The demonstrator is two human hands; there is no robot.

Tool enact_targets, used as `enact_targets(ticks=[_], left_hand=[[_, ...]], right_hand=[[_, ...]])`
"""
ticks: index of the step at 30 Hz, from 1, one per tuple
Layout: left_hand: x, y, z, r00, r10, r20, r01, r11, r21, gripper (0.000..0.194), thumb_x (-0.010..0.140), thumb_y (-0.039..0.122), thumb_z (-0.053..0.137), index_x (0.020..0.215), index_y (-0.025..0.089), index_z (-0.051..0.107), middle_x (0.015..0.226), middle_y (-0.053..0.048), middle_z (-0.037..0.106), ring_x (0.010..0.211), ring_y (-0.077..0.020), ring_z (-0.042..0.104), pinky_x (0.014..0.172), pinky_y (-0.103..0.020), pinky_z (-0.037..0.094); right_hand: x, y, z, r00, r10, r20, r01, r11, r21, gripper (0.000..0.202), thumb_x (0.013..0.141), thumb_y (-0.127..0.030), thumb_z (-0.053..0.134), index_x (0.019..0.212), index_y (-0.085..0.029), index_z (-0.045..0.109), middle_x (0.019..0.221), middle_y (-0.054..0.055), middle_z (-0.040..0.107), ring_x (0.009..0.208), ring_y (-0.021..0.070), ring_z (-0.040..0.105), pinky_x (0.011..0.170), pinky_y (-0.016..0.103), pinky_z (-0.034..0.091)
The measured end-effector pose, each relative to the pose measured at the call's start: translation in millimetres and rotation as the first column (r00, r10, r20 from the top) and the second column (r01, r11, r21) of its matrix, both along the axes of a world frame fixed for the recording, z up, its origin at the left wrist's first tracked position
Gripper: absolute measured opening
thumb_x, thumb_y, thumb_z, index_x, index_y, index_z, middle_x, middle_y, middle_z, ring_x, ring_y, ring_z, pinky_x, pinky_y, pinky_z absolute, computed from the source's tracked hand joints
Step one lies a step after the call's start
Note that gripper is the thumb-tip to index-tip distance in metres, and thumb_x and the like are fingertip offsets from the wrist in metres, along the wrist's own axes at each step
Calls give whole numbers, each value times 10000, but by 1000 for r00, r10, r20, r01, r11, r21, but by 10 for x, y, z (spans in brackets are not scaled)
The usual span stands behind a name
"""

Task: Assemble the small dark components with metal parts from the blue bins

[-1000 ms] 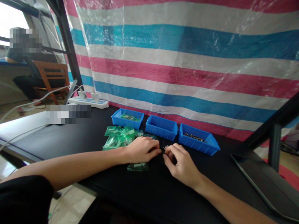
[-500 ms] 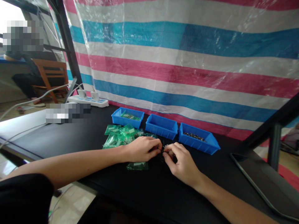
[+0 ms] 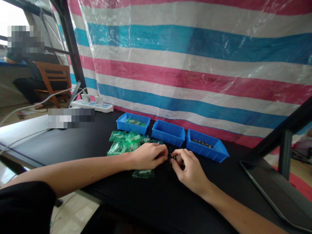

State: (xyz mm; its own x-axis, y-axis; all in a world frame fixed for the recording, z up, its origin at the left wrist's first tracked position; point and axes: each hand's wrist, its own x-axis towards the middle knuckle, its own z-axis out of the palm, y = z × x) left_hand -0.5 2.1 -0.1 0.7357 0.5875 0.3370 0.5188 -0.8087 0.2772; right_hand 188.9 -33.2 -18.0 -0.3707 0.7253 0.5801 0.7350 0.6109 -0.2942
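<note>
My left hand (image 3: 152, 155) is closed in a pinch low over the black tabletop, its fingertips pointing right; whatever they hold is too small to make out. Facing it, my right hand (image 3: 188, 164) curls with thumb and fingers close together around small dark and shiny pieces (image 3: 172, 156), which its fingers partly hide. Behind and left of my left hand lies a pile of green plastic bags (image 3: 126, 141) with small pale items inside. One more green bag (image 3: 143, 174) rests just below my left wrist.
Three blue bins stand in a row: the left bin (image 3: 119, 124) holds green packets, then a middle bin (image 3: 168, 135), and the right bin (image 3: 220, 156) holds small metal parts. A tablet-like device (image 3: 275, 191) lies right. A power strip (image 3: 92, 106) sits back left; a seated person is beyond.
Both hands stay almost in place. The fingers of my right hand have shifted slightly, and a small gap shows between the two hands' fingertips.
</note>
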Motion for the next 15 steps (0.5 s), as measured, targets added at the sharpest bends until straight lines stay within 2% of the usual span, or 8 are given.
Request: enact_targets(ticks=[15], left_hand=[[11, 3, -2, 998, 63, -17, -62, 998, 19, 134, 863, 293, 454, 843, 181, 526, 747, -2, 596, 663, -135, 566, 581, -211, 374]], right_hand=[[-10, -8, 12, 1000, 18, -19, -17, 1000, 16, 52, 813, -193, 489, 798, -175, 536, 581, -17, 495, 603, 152, 488, 626, 289, 374]])
